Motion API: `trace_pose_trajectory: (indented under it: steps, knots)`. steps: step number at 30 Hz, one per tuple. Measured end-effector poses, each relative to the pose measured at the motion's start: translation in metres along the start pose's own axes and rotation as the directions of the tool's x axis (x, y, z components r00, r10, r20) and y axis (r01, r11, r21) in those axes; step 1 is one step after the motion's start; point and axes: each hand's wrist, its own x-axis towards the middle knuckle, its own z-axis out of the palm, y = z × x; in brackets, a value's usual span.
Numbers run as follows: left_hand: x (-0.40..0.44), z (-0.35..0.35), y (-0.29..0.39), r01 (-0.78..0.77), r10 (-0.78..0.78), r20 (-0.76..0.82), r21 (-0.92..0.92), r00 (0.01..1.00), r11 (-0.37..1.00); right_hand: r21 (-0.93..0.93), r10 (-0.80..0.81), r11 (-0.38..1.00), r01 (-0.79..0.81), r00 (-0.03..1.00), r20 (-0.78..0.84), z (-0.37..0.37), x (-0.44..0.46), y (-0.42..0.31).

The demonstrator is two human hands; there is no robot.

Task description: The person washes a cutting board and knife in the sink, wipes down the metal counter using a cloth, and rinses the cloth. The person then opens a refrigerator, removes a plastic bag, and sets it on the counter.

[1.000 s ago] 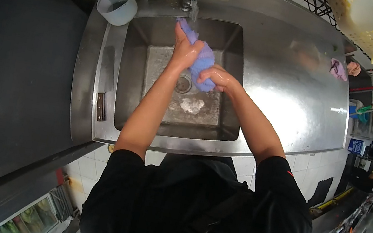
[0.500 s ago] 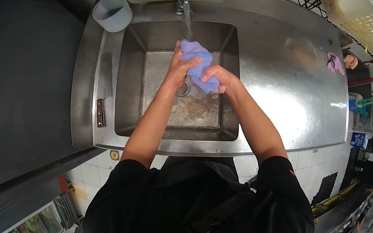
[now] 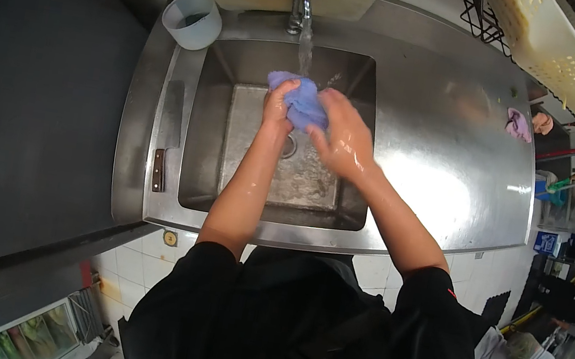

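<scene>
A lavender-blue cloth [image 3: 301, 104] is over the stainless-steel sink [image 3: 210, 118], beneath the running chrome faucet [image 3: 299, 10], with the grip of the left hand [image 3: 279, 105] clamped on it. At the cloth's right edge, the right hand [image 3: 346, 140] has its grip apart, contact unclear through the blur. Left of the sink, the steel desk [image 3: 451, 145] bears a brown-handled cleaver [image 3: 171, 123] and, farther back, a white plastic tub [image 3: 194, 29].
</scene>
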Motion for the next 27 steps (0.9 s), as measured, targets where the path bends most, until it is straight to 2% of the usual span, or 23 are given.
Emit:
trace_pose_trajectory:
  steps: [1, 3, 4, 5, 6, 7, 9, 10, 11, 12, 13, 14, 15, 16, 17, 19, 20, 21, 22, 23, 24, 26, 27]
  knots:
    - [0.0, 0.002, -0.001, -0.004, 0.004, -0.001, -0.005, 1.0, 1.0, -0.001, -0.005, 1.0, 0.006, 1.0, 0.003, 0.001, -0.004, -0.007]
    - [-0.006, 0.006, -0.007, 0.072, -0.075, -0.048, -0.066, 0.996, 0.995, -0.296, -0.172, 0.929, 0.223, 0.967, 0.189, 0.006, -0.009, -0.02]
    - [-0.014, 0.016, -0.014, 0.081, -0.084, -0.047, -0.061, 0.995, 0.995, -0.389, -0.265, 0.886, 0.251, 0.964, 0.02, 0.022, -0.002, -0.006]
    - [-0.021, 0.03, -0.022, -0.032, 0.021, -0.128, -0.082, 0.992, 0.996, -0.394, -0.258, 0.886, 0.243, 0.966, 0.016, 0.03, 0.001, 0.008]
    - [-0.027, 0.042, -0.023, -0.149, 0.127, -0.209, -0.096, 0.97, 0.984, -0.286, -0.072, 0.955, 0.077, 0.997, 0.028, 0.032, 0.009, 0.013]
    - [-0.03, 0.05, -0.019, -0.147, 0.125, -0.204, -0.097, 0.971, 0.984, -0.176, 0.11, 0.98, -0.098, 0.992, 0.062, 0.031, 0.016, 0.015]
    - [-0.039, 0.059, -0.011, -0.403, 0.428, -0.122, 0.187, 0.895, 0.896, -0.168, 0.125, 0.979, -0.115, 0.991, 0.048, 0.031, 0.025, 0.021]
    - [-0.041, 0.062, -0.006, -0.399, 0.425, -0.119, 0.192, 0.897, 0.897, -0.064, 0.186, 0.981, -0.183, 0.981, 0.046, 0.034, 0.028, 0.026]
    - [-0.041, 0.066, 0.0, -0.435, 0.48, -0.052, 0.344, 0.876, 0.832, 0.04, 0.244, 0.968, -0.246, 0.969, 0.046, 0.036, 0.033, 0.031]
    - [-0.041, 0.068, 0.004, -0.465, 0.519, 0.025, 0.483, 0.854, 0.742, 0.04, 0.251, 0.967, -0.252, 0.967, 0.038, 0.035, 0.038, 0.035]
    - [-0.042, 0.068, 0.008, -0.462, 0.511, 0.035, 0.484, 0.859, 0.743, 0.194, 0.206, 0.951, -0.242, 0.961, 0.186, 0.033, 0.041, 0.04]
    - [-0.043, 0.068, 0.012, -0.485, 0.525, 0.128, 0.607, 0.842, 0.63, 0.342, 0.138, 0.906, -0.249, 0.938, 0.319, 0.031, 0.042, 0.045]
    - [-0.044, 0.067, 0.015, -0.506, 0.517, 0.227, 0.704, 0.825, 0.498, 0.334, 0.159, 0.905, -0.262, 0.939, 0.306, 0.032, 0.039, 0.048]
    - [-0.047, 0.067, 0.021, -0.508, 0.491, 0.253, 0.699, 0.834, 0.503, 0.461, 0.173, 0.798, -0.389, 0.88, 0.443, 0.038, 0.037, 0.05]
    - [-0.05, 0.068, 0.027, -0.499, 0.446, 0.301, 0.747, 0.843, 0.439, 0.551, 0.169, 0.655, -0.516, 0.812, 0.559, 0.041, 0.034, 0.055]
    - [-0.049, 0.066, 0.034, -0.561, 0.371, 0.448, 0.774, 0.813, 0.294, 0.704, 0.183, 0.266, -0.659, 0.751, 0.634, 0.046, 0.023, 0.045]
    - [-0.055, 0.073, 0.04, -0.567, 0.315, 0.477, 0.752, 0.82, 0.337, 0.702, 0.162, 0.151, -0.696, 0.718, 0.677, 0.052, 0.019, 0.044]
    - [-0.053, 0.07, 0.046, -0.575, 0.266, 0.511, 0.755, 0.817, 0.316, 0.692, 0.125, 0.037, -0.721, 0.69, 0.713, 0.059, 0.016, 0.044]
    - [-0.054, 0.072, 0.048, -0.565, 0.233, 0.516, 0.726, 0.825, 0.392, 0.715, 0.109, -0.085, -0.694, 0.707, 0.699, 0.068, 0.012, 0.037]
    - [-0.052, 0.068, 0.05, -0.573, 0.203, 0.54, 0.719, 0.817, 0.394, 0.726, 0.082, -0.203, -0.657, 0.727, 0.681, 0.075, 0.009, 0.031]
    - [-0.048, 0.061, 0.052, -0.566, 0.181, 0.544, 0.721, 0.82, 0.4, 0.741, 0.102, -0.205, -0.64, 0.739, 0.666, 0.075, 0.007, 0.031]
    - [-0.051, 0.056, 0.054, -0.562, 0.154, 0.552, 0.722, 0.819, 0.402, 0.496, -0.198, -0.331, -0.803, 0.573, 0.796, 0.077, 0.003, 0.03]
    - [-0.057, 0.057, 0.052, -0.521, 0.149, 0.517, 0.715, 0.843, 0.466, 0.502, -0.192, -0.337, -0.797, 0.58, 0.792, 0.077, -0.001, 0.027]
